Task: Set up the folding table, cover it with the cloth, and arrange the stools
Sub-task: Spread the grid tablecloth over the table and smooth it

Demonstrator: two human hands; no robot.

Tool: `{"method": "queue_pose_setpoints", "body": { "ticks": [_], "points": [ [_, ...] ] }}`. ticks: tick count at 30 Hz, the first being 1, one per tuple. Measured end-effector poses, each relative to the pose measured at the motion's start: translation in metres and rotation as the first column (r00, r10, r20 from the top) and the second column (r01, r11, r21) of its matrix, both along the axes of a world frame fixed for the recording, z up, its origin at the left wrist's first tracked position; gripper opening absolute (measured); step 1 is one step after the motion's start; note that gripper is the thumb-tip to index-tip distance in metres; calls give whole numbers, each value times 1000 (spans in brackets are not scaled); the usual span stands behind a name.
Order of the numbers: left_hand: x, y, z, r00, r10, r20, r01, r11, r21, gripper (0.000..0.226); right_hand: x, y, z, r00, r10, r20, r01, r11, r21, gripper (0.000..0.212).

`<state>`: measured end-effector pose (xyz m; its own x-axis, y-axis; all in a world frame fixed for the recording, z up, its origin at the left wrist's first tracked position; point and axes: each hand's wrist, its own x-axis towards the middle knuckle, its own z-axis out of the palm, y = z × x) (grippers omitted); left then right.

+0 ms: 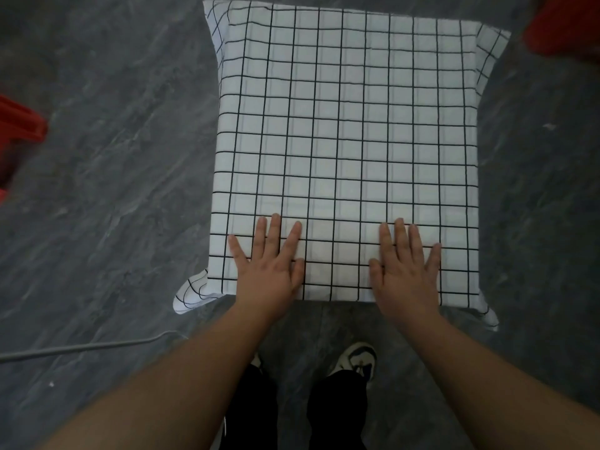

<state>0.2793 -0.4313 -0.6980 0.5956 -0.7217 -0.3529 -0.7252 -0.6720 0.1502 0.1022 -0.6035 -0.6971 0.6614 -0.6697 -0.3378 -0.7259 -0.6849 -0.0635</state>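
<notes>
The cloth covers the counter entirely, so its top, frame and legs are hidden. At the left edge of the frame a red object is cut off; only a corner shows, too little to tell what it is. Another red object is cropped at the upper right corner. A grey cable runs out of the frame at the lower left. One shoe shows; the other is mostly hidden behind the left forearm. The dark trousers are cut off by the bottom edge.
</notes>
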Motion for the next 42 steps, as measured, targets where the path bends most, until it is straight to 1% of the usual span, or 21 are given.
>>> {"method": "queue_pose_setpoints", "body": {
  "ticks": [4, 7, 9, 11, 14, 15, 17, 19, 21, 22, 24, 25, 27, 29, 31, 33, 36, 39, 42],
  "points": [
    [8, 4, 7, 998, -35, -46, 35, 999, -3, 66, -1, 2, 2, 1000, -14, 28, 14, 1000, 7, 64],
    [12, 13, 14, 998, -40, -38, 39, 999, -36, 66, -7, 7, 5, 999, -32, 37, 32, 999, 10, 65],
    [15, 25, 15, 998, 23, -55, -26, 998, -61, 66, -12, 15, 7, 999, -44, 31, 43, 999, 30, 65],
    [17, 40, 18, 990, 100, -96, -110, 989, -100, 72, -15, 23, 10, 998, -53, 38, 52, 998, 48, 64],
    [21, 64, 24, 970, 163, -180, -188, 973, -132, 92, -21, 23, 20, 983, -133, 127, 127, 991, 52, 65],
    [23, 72, 26, 963, 188, -196, -213, 970, -116, 99, -25, 19, 25, 974, -174, 146, 169, 985, 45, 68],
    [28, 82, 31, 950, 247, -190, -259, 965, -42, 105, -38, 10, 32, 963, -248, 111, 246, 969, 26, 84],
    [34, 85, 34, 922, 330, -201, -332, 943, 27, 106, -53, 3, 37, 951, -304, 49, 304, 953, 21, 97],
    [40, 85, 36, 881, 406, -242, -407, 912, 48, 104, -67, -2, 41, 937, -349, 3, 349, 935, 58, 101],
    [42, 85, 37, 881, 406, -243, -412, 911, 28, 101, -71, -3, 42, 936, -352, -22, 352, 934, 66, 102],
    [45, 84, 37, 907, 360, -217, -376, 926, -33, 92, -75, -4, 42, 944, -323, -64, 327, 943, 64, 102],
    [46, 83, 37, 920, 335, -205, -354, 933, -65, 89, -76, -5, 42, 946, -316, -68, 320, 945, 64, 102],
    [48, 82, 35, 934, 300, -191, -323, 941, -101, 87, -74, -6, 40, 933, -355, -51, 358, 931, 66, 99],
    [49, 82, 31, 945, 275, -177, -294, 951, -92, 89, -71, -8, 37, 912, -407, -42, 409, 911, 58, 99],
    [50, 83, 27, 945, 265, -191, -281, 957, -67, 90, -69, -9, 34, 905, -421, -62, 424, 905, 47, 99],
    [51, 83, 24, 934, 274, -228, -293, 954, -55, 90, -68, -10, 32, 890, -448, -85, 453, 891, 45, 100],
    [49, 82, 25, 920, 293, -262, -320, 945, -68, 92, -67, -14, 34, 840, -533, -102, 539, 841, 48, 98],
    [51, 85, 26, 911, 291, -293, -327, 942, -81, 95, -71, -19, 36, 840, -538, -74, 542, 837, 70, 97],
    [53, 85, 29, 906, 304, -294, -335, 940, -59, 97, -76, -23, 37, 853, -521, -41, 523, 849, 79, 93]
  ]
}}
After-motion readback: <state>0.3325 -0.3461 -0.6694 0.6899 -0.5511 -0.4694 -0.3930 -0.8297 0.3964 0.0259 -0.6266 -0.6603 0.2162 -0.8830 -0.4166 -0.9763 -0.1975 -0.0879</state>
